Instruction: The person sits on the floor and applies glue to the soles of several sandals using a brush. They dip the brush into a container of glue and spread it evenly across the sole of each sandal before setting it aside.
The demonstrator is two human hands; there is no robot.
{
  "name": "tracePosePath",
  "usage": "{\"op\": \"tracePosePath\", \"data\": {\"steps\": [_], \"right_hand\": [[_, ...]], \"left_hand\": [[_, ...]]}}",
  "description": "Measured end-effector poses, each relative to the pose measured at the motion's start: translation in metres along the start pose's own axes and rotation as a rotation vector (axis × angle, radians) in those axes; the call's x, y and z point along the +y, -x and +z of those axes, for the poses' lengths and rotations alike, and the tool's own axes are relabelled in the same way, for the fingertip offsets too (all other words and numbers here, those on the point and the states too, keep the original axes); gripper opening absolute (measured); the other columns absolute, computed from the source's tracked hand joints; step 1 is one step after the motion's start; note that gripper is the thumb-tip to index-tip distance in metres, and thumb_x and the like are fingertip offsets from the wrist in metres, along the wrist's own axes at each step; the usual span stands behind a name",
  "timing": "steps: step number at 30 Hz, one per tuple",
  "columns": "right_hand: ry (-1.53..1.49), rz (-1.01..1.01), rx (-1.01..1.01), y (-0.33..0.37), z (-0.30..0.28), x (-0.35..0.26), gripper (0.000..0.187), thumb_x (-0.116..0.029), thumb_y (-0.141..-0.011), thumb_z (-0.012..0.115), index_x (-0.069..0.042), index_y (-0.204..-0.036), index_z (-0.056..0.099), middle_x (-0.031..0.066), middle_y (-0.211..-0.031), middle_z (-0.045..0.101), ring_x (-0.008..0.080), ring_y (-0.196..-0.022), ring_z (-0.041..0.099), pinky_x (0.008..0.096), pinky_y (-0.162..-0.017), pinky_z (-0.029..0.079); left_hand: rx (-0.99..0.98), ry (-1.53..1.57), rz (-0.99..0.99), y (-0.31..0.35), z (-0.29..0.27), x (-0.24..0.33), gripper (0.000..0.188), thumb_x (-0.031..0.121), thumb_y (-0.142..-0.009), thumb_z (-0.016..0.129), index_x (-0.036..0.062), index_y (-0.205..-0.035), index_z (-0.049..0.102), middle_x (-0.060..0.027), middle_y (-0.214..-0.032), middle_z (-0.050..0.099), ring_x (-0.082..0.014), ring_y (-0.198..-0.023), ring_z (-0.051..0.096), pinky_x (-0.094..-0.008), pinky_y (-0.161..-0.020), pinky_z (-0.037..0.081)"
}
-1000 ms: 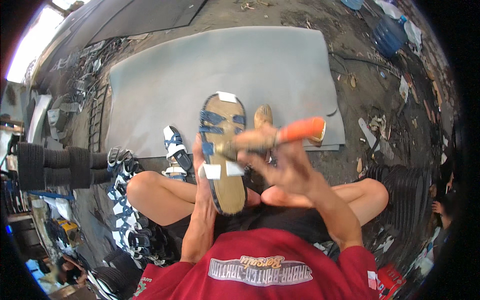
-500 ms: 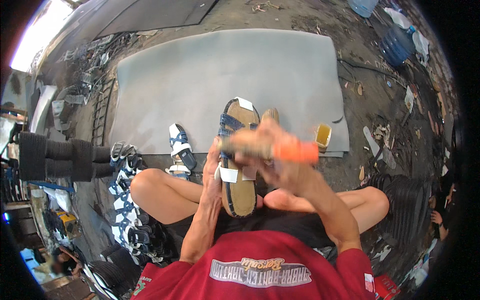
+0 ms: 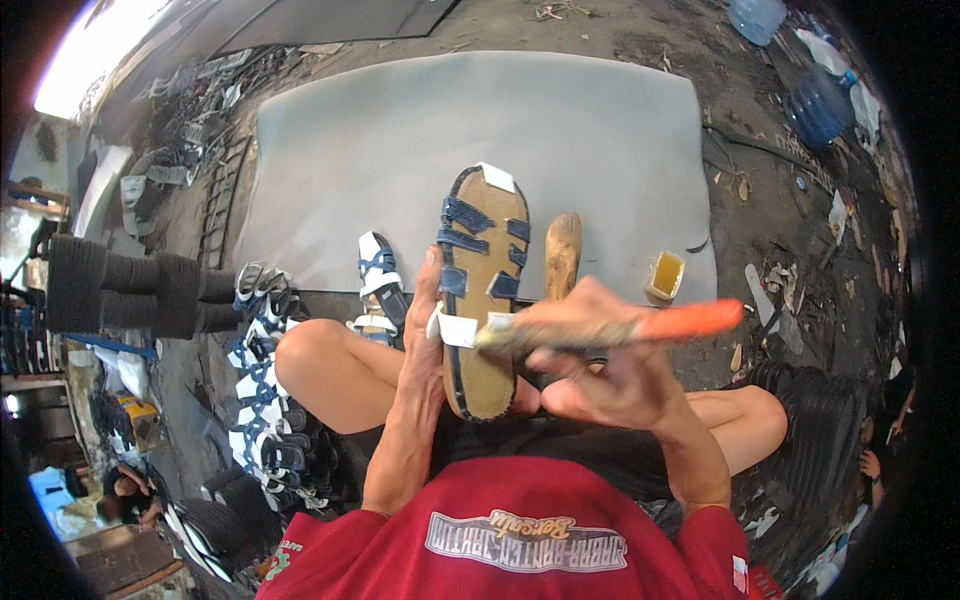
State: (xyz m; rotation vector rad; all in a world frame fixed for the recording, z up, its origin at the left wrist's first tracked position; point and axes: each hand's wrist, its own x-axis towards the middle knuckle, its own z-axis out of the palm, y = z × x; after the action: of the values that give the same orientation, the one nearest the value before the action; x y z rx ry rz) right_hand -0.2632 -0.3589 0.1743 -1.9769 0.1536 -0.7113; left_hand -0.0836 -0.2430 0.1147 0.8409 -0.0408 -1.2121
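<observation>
In the head view, the left hand (image 3: 425, 345) clasps the left edge of a tan sole (image 3: 484, 265) with blue straps (image 3: 466, 214), held up mid-scene; the right hand (image 3: 612, 362) pinches a blurred orange-ended brush (image 3: 690, 319), its tip by a near white tab (image 3: 457, 331). A wooden shoe form (image 3: 562, 252) and a yellow-filled tub (image 3: 665, 276) sit farther right

1 tan sole (image 3: 483, 385) with 6 blue strap ends (image 3: 465, 241), 3 white tabs (image 3: 457, 331). 1 left hand (image 3: 424, 310), 1 right hand (image 3: 615, 362). 1 orange-handled brush (image 3: 655, 325), 1 wooden last (image 3: 563, 250), 1 yellow tub (image 3: 665, 275), 1 grey sheet (image 3: 480, 110). 2 loose sandals (image 3: 378, 262) left, 2 blue bottles (image 3: 820, 108) far right. Sandal row (image 3: 265, 440), near left: overlapped, can't count.
</observation>
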Motion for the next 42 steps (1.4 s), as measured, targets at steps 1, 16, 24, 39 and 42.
{"op": "tracePosePath", "data": {"steps": [1,16,24,39,42], "right_hand": [[0.015,0.027,0.073,-0.002,-0.002,0.006,0.033,-0.013,-0.090,0.081,-0.004,-0.121,0.075,0.0065,-0.111,0.076,0.0209,-0.083,0.061,0.0359,-0.075,0.052],[0.145,0.078,0.077,0.019,-0.025,0.043,0.029,-0.020,-0.094,0.078,-0.004,-0.119,0.074,0.0100,-0.106,0.075,0.0245,-0.084,0.063,0.0361,-0.076,0.053],[0.133,0.044,0.059,0.003,-0.022,0.031,0.029,-0.014,-0.095,0.077,-0.004,-0.122,0.072,0.0099,-0.099,0.068,0.0239,-0.080,0.064,0.0346,-0.071,0.053],[0.239,-0.047,0.087,-0.011,-0.013,0.033,0.029,-0.012,-0.094,0.076,-0.007,-0.123,0.073,0.0109,-0.111,0.072,0.0256,-0.090,0.064,0.0385,-0.080,0.053],[0.355,0.093,-0.055,0.008,-0.039,0.042,0.032,-0.013,-0.092,0.076,-0.011,-0.124,0.074,0.0107,-0.105,0.072,0.0294,-0.096,0.065,0.0396,-0.084,0.055]], "left_hand": [[0.011,0.030,0.010,0.000,0.003,-0.002,0.058,0.053,-0.110,0.046,0.0050,-0.140,0.058,-0.0152,-0.124,0.071,-0.0246,-0.102,0.073,-0.0392,-0.088,0.063],[-0.202,0.191,-0.060,-0.003,-0.026,-0.007,0.074,0.066,-0.105,0.041,0.0034,-0.141,0.056,-0.0210,-0.116,0.072,-0.0298,-0.089,0.075,-0.0390,-0.067,0.065],[-0.205,0.260,-0.082,-0.004,-0.040,-0.020,0.072,0.066,-0.104,0.045,0.0039,-0.137,0.060,-0.0197,-0.114,0.073,-0.0293,-0.089,0.073,-0.0424,-0.074,0.064],[-0.191,-0.260,0.127,0.017,-0.031,-0.024,0.075,0.062,-0.104,0.049,-0.0026,-0.143,0.052,-0.0297,-0.120,0.065,-0.0379,-0.092,0.070,-0.0453,-0.078,0.063],[-0.436,0.531,-0.074,0.001,-0.049,-0.025,0.078,0.063,-0.104,0.048,-0.0028,-0.147,0.047,-0.0315,-0.130,0.060,-0.0374,-0.105,0.067,-0.0463,-0.087,0.061]]}}
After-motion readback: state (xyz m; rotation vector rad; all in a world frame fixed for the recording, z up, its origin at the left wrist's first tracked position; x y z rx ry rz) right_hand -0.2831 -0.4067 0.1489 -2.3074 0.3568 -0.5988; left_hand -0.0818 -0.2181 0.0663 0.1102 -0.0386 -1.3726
